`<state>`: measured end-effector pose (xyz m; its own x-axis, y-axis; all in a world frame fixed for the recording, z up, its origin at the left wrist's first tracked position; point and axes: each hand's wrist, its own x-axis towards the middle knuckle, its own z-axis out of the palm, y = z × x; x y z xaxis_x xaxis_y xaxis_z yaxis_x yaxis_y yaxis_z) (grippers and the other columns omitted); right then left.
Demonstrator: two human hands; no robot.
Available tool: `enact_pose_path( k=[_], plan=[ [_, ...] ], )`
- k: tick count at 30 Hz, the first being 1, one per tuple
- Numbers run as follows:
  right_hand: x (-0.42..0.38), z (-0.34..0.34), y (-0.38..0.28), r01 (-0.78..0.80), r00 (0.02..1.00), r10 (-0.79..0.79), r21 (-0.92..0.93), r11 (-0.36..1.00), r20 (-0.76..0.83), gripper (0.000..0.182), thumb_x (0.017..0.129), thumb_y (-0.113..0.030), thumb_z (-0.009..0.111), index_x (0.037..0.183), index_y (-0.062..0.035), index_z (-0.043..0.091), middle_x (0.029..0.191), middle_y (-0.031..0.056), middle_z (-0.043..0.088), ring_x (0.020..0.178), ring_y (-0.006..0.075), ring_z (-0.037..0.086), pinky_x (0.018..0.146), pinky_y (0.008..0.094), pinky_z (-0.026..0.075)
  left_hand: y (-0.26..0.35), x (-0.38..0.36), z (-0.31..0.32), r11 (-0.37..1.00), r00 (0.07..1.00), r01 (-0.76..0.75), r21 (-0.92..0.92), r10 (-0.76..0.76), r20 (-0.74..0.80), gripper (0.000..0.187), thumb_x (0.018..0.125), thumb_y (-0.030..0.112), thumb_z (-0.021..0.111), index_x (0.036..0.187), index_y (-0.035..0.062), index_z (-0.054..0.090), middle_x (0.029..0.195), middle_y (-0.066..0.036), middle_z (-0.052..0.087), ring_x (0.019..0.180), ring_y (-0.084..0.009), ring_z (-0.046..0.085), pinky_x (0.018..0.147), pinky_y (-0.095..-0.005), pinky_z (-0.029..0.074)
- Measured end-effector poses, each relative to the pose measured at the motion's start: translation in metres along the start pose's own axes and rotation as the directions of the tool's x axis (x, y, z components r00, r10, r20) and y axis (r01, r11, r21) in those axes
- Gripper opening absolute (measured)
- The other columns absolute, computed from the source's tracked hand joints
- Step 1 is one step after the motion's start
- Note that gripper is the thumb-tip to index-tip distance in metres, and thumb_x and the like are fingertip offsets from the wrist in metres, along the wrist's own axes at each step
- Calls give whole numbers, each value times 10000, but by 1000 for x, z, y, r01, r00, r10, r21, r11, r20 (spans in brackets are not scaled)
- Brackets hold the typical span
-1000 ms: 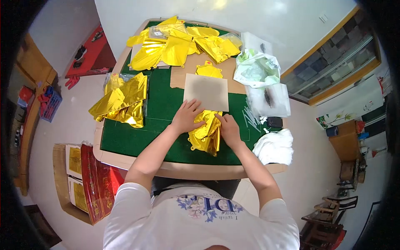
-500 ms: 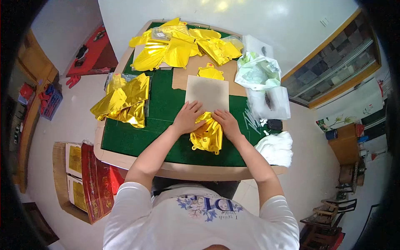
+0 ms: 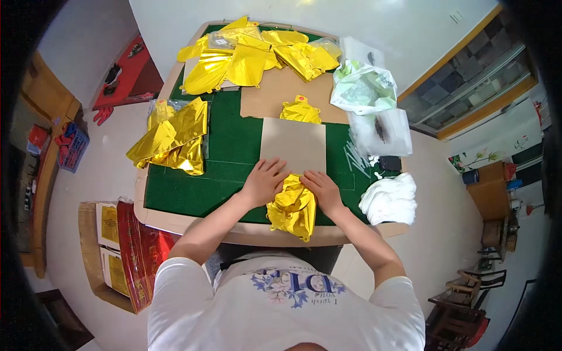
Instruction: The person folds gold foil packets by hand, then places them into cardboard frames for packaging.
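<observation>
A grey-brown cardboard sheet (image 3: 294, 140) lies on top of a gold foil balloon (image 3: 293, 205), which sticks out at both its far and near ends. My left hand (image 3: 264, 182) rests on the sheet's near left corner, fingers stretched out, thumb against the foil. At the near right corner, my right hand (image 3: 323, 192) lies with extended fingers touching the foil and the sheet's edge. Creased foil hangs toward the table's front edge between my wrists. What is under the sheet is hidden.
More gold foil balloons (image 3: 246, 61) are piled at the back, and a folded one (image 3: 175, 137) lies left on the green mat (image 3: 225, 134). Plastic bags (image 3: 364, 88), a black object (image 3: 390, 164) and a white cloth bundle (image 3: 387, 199) line the right side. An open carton (image 3: 93, 257) stands on the floor.
The cardboard sheet and the gold foil balloon have slid toward my body, with both hands moving along. The foil's near end now reaches the table's front edge.
</observation>
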<state>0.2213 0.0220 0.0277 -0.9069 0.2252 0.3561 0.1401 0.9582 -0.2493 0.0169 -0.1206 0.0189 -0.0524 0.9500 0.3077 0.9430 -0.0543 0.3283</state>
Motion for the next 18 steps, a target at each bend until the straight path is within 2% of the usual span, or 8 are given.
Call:
enact_pose_path(
  k=[2,3,4,6,7,14,17,18],
  plan=[
    [-7,-1,-4,-19,1000,19,15,1000,1,353,841,-124,556,1190,-116,613,1251,105,595,1188,290,551,1020,435,424,-1,-3,-2,999,998,-25,-20,26,57,351,886,164,525,1233,125,562,1404,-100,462,1336,-291,387,1088,-480,307],
    [-5,-6,-7,-41,999,41,42,998,3,345,840,-121,560,1180,-115,618,1242,105,601,1188,291,551,1023,434,422,1,2,-16,987,999,0,-160,9,52,346,824,57,541,1162,98,600,1354,-117,516,1304,-288,436,1070,-448,341],
    [-4,-8,-9,-63,998,62,69,996,6,336,838,-119,564,1169,-113,624,1232,105,606,1188,292,551,1027,434,420,-6,5,-17,987,998,1,-161,9,60,346,824,57,541,1162,98,600,1354,-117,516,1304,-288,436,1070,-448,341],
    [-1,-7,-6,-84,996,86,109,990,-14,331,819,-141,605,1144,-97,644,1209,105,625,1147,318,571,1000,414,429,-22,7,-20,926,998,-14,-377,36,49,364,742,-47,545,1075,70,635,1283,-144,574,1251,-312,494,1035,-424,387],
    [1,-8,-5,-128,992,130,185,974,4,316,817,-139,610,1126,-90,651,1208,107,627,1128,320,575,986,406,434,-26,7,-20,898,999,-52,-436,40,-37,355,718,-90,531,1022,51,650,1205,-165,615,1201,-327,533,1014,-403,412],
    [14,-9,10,-229,972,224,471,852,67,249,827,-49,614,1070,-59,666,1081,89,623,1069,271,568,931,333,445,-31,9,-27,847,997,-2,-532,42,63,433,655,-119,519,1039,32,650,1245,-175,591,1223,-342,511,1019,-413,432],
    [15,-3,19,-338,940,300,567,751,162,241,830,-26,600,1066,-34,647,1062,117,609,1021,264,584,904,309,449,-30,9,-27,830,994,57,-554,5,111,411,674,-77,587,1061,41,655,1265,-176,578,1224,-338,512,1015,-400,435],
    [15,-1,20,-339,939,303,567,751,160,241,830,-26,600,1066,-34,647,1062,117,609,1021,264,584,904,309,449,-31,9,-26,833,998,35,-552,3,68,382,693,-50,614,1062,38,658,1245,-174,591,1193,-334,533,986,-392,451]
  ],
)
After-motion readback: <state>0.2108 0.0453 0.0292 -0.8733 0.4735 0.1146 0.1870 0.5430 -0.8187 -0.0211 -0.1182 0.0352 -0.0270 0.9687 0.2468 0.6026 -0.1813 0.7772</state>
